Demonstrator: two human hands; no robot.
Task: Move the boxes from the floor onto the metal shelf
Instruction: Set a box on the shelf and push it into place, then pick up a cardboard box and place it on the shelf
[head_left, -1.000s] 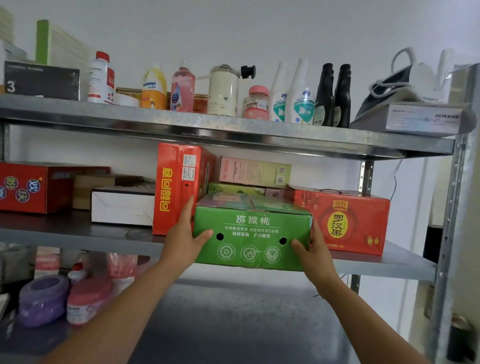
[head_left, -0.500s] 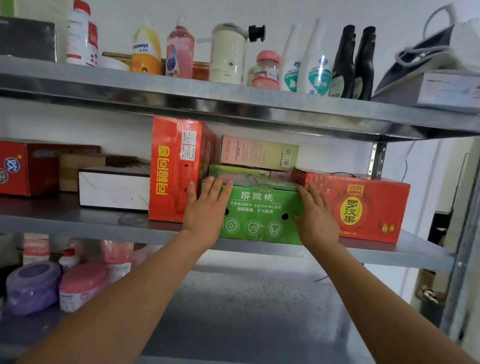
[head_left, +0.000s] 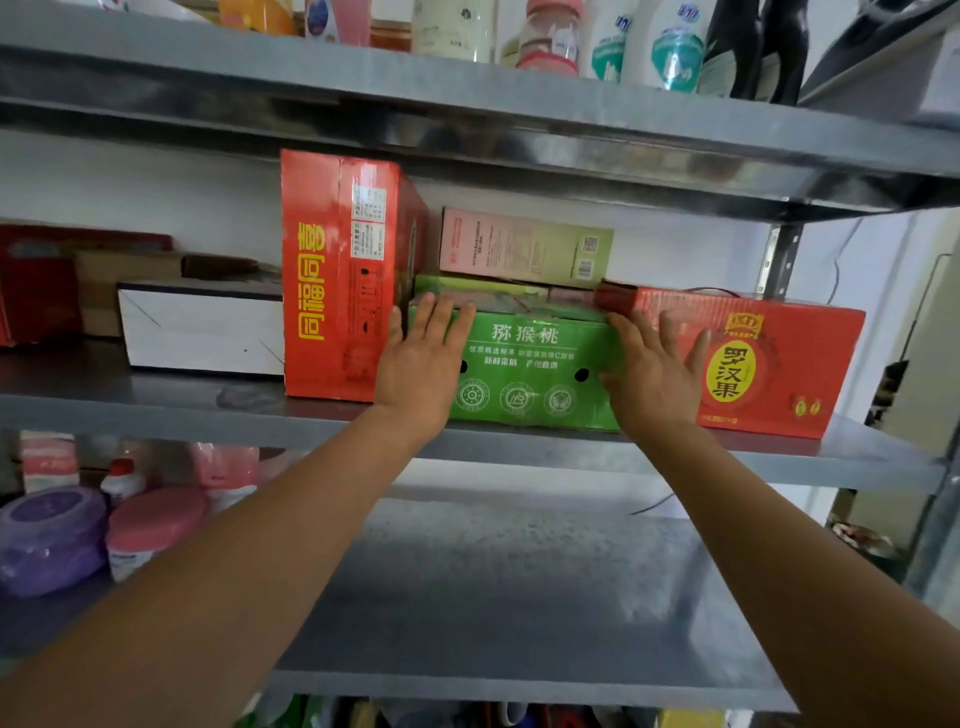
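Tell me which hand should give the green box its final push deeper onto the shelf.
Left, probably. The left hand lies flat on the front of the green box. The right hand straddles that box's edge and the wide red box, so its push would be shared between both.

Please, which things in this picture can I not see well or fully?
Head view only:
- Green cardboard box: front corners covered by the left hand and right hand.
- White bottle with teal label: upper part cut off by the picture's top edge.
- Pink and green carton: print too small to read.
- Dark red box, far left: blurred, cut by the left edge.
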